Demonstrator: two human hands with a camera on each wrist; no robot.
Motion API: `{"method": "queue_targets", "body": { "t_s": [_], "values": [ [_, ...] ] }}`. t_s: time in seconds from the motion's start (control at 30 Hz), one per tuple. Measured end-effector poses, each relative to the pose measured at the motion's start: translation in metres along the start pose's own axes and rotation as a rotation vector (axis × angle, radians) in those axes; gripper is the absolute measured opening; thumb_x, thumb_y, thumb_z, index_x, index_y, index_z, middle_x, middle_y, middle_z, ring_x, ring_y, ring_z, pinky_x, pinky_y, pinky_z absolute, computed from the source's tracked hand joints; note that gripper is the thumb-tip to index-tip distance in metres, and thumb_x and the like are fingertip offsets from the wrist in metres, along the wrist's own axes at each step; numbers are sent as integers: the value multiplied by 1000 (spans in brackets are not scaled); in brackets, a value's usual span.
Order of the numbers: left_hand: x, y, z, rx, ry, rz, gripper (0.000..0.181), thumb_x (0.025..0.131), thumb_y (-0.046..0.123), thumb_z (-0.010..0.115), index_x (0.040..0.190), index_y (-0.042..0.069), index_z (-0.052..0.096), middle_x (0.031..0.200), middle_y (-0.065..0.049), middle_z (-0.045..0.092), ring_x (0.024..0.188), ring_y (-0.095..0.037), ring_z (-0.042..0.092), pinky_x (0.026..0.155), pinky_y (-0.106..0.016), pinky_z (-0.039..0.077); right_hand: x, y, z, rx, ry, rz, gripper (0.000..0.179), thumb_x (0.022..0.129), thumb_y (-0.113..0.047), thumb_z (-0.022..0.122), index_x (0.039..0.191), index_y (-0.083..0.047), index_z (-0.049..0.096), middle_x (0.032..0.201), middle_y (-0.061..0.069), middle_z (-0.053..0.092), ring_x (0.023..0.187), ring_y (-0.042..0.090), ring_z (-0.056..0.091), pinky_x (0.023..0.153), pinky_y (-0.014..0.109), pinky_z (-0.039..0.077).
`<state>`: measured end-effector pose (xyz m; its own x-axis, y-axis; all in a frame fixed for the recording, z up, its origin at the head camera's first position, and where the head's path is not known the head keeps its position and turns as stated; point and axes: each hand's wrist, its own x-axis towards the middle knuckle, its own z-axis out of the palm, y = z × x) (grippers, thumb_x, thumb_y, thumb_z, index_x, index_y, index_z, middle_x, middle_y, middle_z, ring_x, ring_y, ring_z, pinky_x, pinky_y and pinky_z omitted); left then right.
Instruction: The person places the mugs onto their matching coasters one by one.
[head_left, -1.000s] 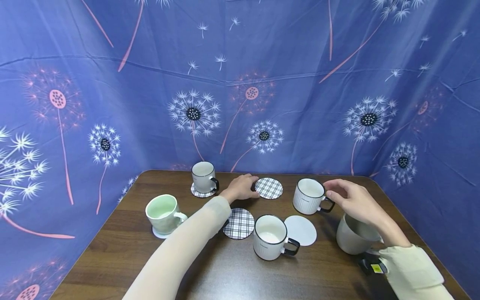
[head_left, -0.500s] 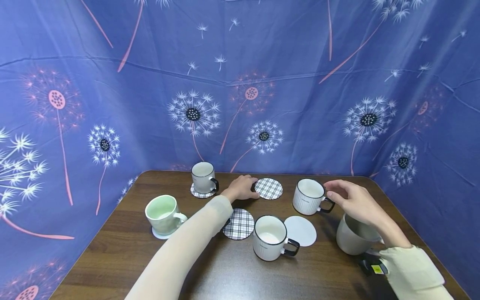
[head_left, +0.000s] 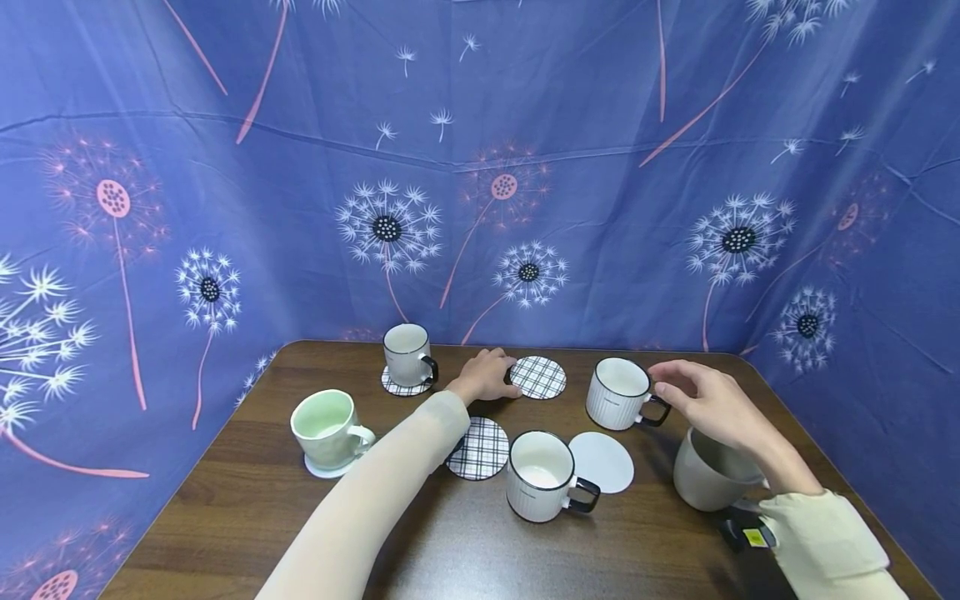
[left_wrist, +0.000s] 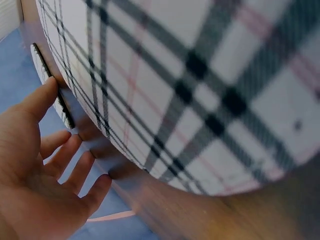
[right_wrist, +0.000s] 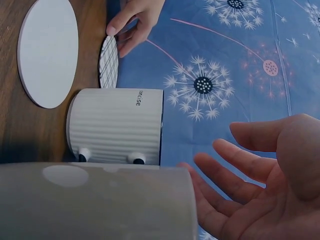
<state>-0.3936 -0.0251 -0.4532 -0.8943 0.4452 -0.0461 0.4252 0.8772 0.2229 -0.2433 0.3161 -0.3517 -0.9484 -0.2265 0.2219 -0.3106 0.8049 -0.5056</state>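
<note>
Just below the frame's centre, my left hand [head_left: 483, 377] is at the left edge of the back coaster [head_left: 542, 379]. Further left, the back-left mug [head_left: 406, 367] and front-left mug [head_left: 322, 442] each stand on a coaster. At lower centre, the front mug [head_left: 528, 493] stands between the plain-left coaster [head_left: 480, 450] and the front-right coaster [head_left: 609, 463]. My right hand [head_left: 708, 404] is right of the back-right mug [head_left: 611, 407], above the end mug [head_left: 701, 479].

Nearer plaid coaster [head_left: 482, 452] partly behind left sleeve [head_left: 375, 492]; grey mug [head_left: 697, 479] partly behind right wrist [head_left: 783, 467]; front mug [head_left: 532, 479] lettering [head_left: 528, 495] illegibly small.
</note>
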Motion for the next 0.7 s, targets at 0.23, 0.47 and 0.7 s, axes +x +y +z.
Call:
{"method": "queue_targets", "body": {
  "t_s": [0.23,0.47,0.7],
  "values": [
    [-1,0,1,2,-8,9,68,100,51,71,158,18,54,158,-5,50,143,-28,46,117,-49,42,-2,1,-6,-18,-4,19,35,109,-26,63,135,-5,68,127,18,73,112,37,70,82,41,54],
    [0,2,1,-3,-3,-1,68,100,50,71,157,18,54,158,-6,49,144,-29,46,118,-50,42,2,6,-8,-34,-8,19,35,109,-26,63,135,-3,68,125,19,74,112,39,70,83,43,54],
    [1,4,-1,3,-15,-26,68,99,50,73,157,20,54,159,-5,49,143,-28,46,116,-48,44,12,12,-9,-92,-52,31,37,108,-27,62,133,0,68,120,20,75,111,42,70,87,53,55]
  ]
}}
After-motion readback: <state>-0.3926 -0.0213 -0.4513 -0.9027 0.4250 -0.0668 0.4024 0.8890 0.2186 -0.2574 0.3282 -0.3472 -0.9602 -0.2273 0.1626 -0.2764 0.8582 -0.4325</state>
